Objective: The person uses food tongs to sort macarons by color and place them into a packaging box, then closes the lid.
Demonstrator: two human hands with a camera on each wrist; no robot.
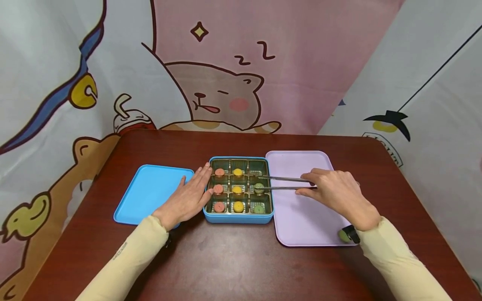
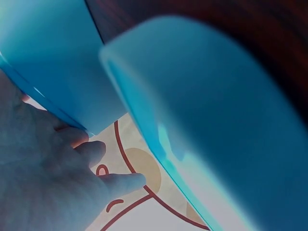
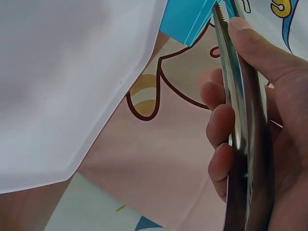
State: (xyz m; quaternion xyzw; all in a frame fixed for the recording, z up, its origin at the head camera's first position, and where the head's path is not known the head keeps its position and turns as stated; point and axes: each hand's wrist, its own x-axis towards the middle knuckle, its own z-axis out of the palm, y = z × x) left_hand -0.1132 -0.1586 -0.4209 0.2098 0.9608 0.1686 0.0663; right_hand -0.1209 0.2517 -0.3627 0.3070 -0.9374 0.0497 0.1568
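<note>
In the head view, a blue box [image 1: 238, 218] holds a gold divided insert with small round pieces in its compartments. Pink pieces [image 1: 219, 207] fill the left column, yellow pieces [image 1: 238, 206] the middle one. On the right, a green piece [image 1: 258, 188] lies in the middle compartment and another in the near one; the far one shows no piece. My right hand [image 1: 333, 193] grips metal tongs [image 1: 288, 188], their arms spread and their tips over the right column, one at the middle green piece. With fingers extended, my left hand [image 1: 188, 194] rests against the box's left side.
A lilac tray [image 1: 301, 221] adjoins the box on the right, with a green piece [image 1: 344, 236] near its front right corner, partly hidden by the right wrist. To the left lies a blue lid [image 1: 150, 192], partly under the left hand. A printed cloth hangs behind the table [image 1: 233, 263].
</note>
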